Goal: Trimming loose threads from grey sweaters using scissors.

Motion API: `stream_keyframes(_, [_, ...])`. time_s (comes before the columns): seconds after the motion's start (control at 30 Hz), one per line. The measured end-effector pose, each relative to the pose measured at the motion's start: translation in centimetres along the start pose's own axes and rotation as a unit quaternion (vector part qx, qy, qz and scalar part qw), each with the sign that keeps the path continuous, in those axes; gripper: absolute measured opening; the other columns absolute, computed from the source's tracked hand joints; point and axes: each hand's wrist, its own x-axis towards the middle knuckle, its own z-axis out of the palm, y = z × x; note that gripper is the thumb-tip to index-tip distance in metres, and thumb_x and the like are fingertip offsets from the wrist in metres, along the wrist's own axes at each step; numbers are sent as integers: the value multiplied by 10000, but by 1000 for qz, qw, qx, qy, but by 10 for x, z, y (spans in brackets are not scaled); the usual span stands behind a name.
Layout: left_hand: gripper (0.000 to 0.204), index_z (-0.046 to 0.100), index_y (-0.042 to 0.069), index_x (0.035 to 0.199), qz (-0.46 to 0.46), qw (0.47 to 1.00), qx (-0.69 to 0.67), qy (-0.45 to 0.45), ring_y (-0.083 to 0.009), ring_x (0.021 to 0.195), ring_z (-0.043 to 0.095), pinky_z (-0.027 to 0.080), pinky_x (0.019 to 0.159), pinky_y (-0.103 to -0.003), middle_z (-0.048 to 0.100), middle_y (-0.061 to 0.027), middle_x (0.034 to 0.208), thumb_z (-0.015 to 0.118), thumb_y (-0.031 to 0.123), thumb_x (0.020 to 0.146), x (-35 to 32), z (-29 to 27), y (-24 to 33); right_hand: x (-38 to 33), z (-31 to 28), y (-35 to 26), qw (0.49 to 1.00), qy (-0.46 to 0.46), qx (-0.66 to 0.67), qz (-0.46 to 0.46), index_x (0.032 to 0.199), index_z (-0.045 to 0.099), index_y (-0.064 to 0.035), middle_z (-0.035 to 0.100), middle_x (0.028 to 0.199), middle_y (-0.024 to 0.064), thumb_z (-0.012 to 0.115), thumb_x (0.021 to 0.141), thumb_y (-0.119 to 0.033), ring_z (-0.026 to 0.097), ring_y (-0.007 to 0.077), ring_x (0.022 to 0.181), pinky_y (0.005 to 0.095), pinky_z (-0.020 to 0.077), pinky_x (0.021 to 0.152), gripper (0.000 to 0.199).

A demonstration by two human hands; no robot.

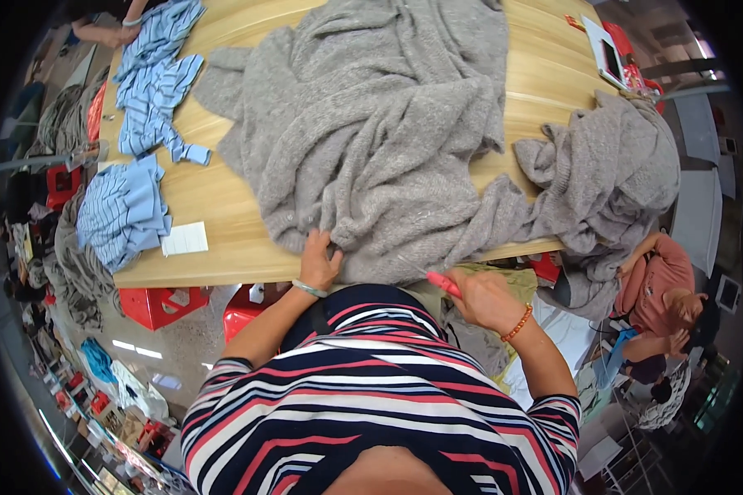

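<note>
A large grey knitted garment [371,124] lies spread over the wooden table [223,198]. My left hand [319,261] grips its near edge at the table's front edge; a light bangle is on that wrist. My right hand [487,299] is closed around a small red-handled cutter [442,284] whose thin blade points toward the hem of the grey knit. An orange bead bracelet circles the right wrist. My striped shirt fills the lower part of the view.
A second grey knit pile [611,173] hangs off the table's right end. Blue striped garments [124,210] and a white card [185,239] lie at the left. Another person's hand [125,33] rests at the far left corner; a seated person [664,289] is at right. Red stools [161,304] stand below.
</note>
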Motion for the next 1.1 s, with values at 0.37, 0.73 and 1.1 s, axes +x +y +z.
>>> stream_keyframes(0.37, [220, 601, 51, 877, 601, 768, -128, -182, -262, 691, 514, 405, 589, -362, 502, -97, 761, 678, 72, 673, 36, -102, 232, -10, -6, 14, 948, 292, 57, -114, 985, 609, -32, 652, 848, 175, 591, 741, -179, 640, 337, 732, 408, 503, 618, 286])
stream_keyframes(0.73, [276, 644, 27, 890, 783, 598, -114, -128, -270, 744, 553, 465, 640, -378, 519, -109, 792, 623, 99, 624, 104, -32, 404, -119, -77, 115, 718, 619, 300, 112, 1130, 576, -27, 593, 1118, 127, 664, 778, -198, 576, 289, 1007, 397, 480, 832, 401])
stream_keyframes(1.1, [510, 517, 55, 1168, 590, 784, -99, -166, -410, 1192, 436, 377, 968, -489, 426, -254, 1298, 699, 79, 693, 140, 123, 448, -171, -212, 422, 732, 517, 97, 433, 922, 615, 27, 656, 863, 237, 594, 853, -338, 637, 381, 803, 423, 471, 688, 372])
